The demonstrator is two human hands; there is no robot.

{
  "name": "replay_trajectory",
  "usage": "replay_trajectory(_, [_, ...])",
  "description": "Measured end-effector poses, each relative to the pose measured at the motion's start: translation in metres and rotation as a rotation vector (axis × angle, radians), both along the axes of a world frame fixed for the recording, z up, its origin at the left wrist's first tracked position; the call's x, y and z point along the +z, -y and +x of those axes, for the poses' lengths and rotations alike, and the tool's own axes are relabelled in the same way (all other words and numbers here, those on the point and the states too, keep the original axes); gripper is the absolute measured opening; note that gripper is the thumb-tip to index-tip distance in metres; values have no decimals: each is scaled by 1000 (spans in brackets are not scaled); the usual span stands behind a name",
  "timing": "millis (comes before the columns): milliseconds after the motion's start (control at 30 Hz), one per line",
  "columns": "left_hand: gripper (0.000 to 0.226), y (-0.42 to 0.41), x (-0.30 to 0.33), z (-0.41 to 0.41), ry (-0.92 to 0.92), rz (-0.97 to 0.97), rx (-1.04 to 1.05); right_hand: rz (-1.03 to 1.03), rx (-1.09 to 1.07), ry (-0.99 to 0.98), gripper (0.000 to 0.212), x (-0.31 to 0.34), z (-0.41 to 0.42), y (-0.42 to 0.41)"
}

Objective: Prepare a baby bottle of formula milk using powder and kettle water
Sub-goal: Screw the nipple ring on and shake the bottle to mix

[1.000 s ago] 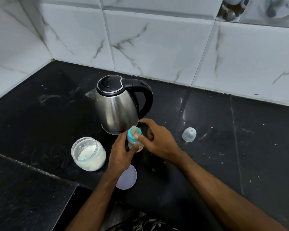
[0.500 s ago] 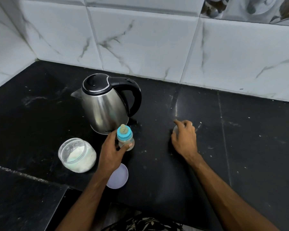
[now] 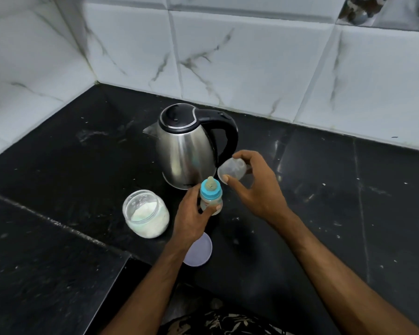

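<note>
A small baby bottle [image 3: 211, 194] with a blue collar and a teat stands upright on the black counter, and my left hand [image 3: 191, 216] grips its milky body. My right hand [image 3: 254, 189] holds the clear dome cap [image 3: 231, 169] just right of and above the teat, apart from the bottle. The steel kettle [image 3: 186, 151] with a black lid and handle stands right behind the bottle. An open glass jar of white powder [image 3: 145, 213] sits to the left.
The jar's round pale lid [image 3: 198, 250] lies flat on the counter [image 3: 324, 201] under my left wrist. White marble tiles [image 3: 228, 56] wall the back and left sides. A step in the counter edge runs at the lower left.
My right hand left the bottle top, reached right to the clear cap on the counter, picked it up and brought it back beside the teat. My left hand kept its hold on the bottle.
</note>
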State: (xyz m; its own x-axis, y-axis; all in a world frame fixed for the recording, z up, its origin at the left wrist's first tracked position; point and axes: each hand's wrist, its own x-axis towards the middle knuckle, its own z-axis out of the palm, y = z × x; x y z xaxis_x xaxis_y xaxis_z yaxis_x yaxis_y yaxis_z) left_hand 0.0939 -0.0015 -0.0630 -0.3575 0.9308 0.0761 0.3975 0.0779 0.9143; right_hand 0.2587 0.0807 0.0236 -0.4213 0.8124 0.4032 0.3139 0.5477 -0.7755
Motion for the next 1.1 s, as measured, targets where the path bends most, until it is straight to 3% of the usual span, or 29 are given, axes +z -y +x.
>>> replay_trajectory(333, [54,1,2,1,-18,19,12,111,191,217,46,-21,-31,6])
replay_trajectory(733, [55,3,2,2,-35,73,6,57,109,196,73,-53,-36,31])
replay_trajectory(1100, [52,2,-7,1,-32,87,-5,89,10,181,75,-62,-44,33])
